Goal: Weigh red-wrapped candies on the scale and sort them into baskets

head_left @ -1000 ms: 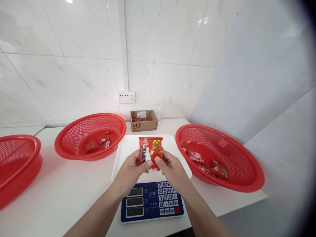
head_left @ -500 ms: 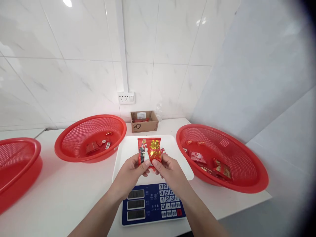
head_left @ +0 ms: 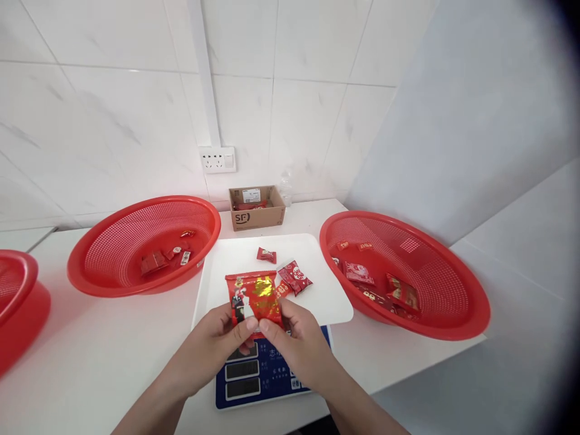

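Thumb and fingers of the left hand (head_left: 212, 342) are pinching the lower left corner of a red snack packet (head_left: 254, 297), while the right hand (head_left: 295, 345) is pinching its lower right corner, both grips pressed tight on the foil. The packet is standing upright between them, printed face toward the camera, hovering over the near edge of the white scale tray (head_left: 319, 302). Two small red candies (head_left: 266, 255) (head_left: 295, 277) are lying on that tray behind the packet. The blue scale panel (head_left: 263, 382) is showing partly beneath the wrists. A red basket (head_left: 113, 285) is sitting left of the tray and another red basket (head_left: 408, 331) right of it, each holding red sweets. A cardboard box (head_left: 257, 208) is resting by the wall.
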A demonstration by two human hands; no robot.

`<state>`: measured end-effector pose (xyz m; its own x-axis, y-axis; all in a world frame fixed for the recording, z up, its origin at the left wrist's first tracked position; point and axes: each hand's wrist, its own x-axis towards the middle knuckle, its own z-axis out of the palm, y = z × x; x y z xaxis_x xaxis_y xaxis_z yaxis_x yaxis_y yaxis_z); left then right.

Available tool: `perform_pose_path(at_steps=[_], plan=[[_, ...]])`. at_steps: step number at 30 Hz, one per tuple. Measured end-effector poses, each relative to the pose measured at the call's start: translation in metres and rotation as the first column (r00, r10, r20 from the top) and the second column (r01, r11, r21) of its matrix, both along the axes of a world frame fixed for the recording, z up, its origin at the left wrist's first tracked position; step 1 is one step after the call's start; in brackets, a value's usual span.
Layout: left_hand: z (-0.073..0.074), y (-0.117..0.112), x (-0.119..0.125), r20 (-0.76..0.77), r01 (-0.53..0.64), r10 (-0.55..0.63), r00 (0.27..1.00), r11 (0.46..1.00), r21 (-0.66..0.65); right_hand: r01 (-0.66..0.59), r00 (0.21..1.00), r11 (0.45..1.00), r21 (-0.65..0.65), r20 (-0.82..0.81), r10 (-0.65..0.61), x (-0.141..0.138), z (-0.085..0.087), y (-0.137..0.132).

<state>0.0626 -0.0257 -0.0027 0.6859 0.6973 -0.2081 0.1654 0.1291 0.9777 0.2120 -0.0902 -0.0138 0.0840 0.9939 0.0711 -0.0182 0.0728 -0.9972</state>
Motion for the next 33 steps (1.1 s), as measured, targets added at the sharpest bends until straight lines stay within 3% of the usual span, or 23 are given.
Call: perform_pose_path(at_steps=[5, 9, 14, 20, 28, 33], plan=[[0.0, -0.002, -0.009, -0.008, -0.072, 0.073, 0.997, 0.997, 0.036, -0.079, 0.996, 0.996, -0.03, -0.032, 0.078, -0.005, 0.002, -0.001], [0.0, -0.004, -0.011, 0.001, -0.119, 0.12, 0.993, 0.988, 0.097, -0.086, 0.993, 0.996, -0.023, 0.076, 0.088, -0.002, 0.004, -0.003], [0.0, -0.005, -0.009, -0.027, -0.061, 0.063, 0.998, 0.995, 0.078, -0.014, 0.976, 1.0, -0.009, 0.217, 0.016, 0.004, 0.005, -0.009], [0.001, -0.007, -0.008, 0.071, -0.004, -0.004, 0.997, 0.994, 0.11, 0.002, 0.942, 1.0, 0.006, 0.336, -0.004, 0.005, 0.006, -0.013], [0.0, -0.013, -0.017, 0.076, -0.073, 0.072, 0.995, 0.997, 0.019, -0.102, 0.945, 0.995, -0.017, 0.311, 0.102, -0.001, 0.004, -0.017], [0.004, -0.015, -0.02, 0.059, -0.008, 0.006, 0.998, 1.0, 0.019, -0.136, 0.925, 0.991, 0.015, 0.36, 0.122, -0.001, 0.008, -0.018]])
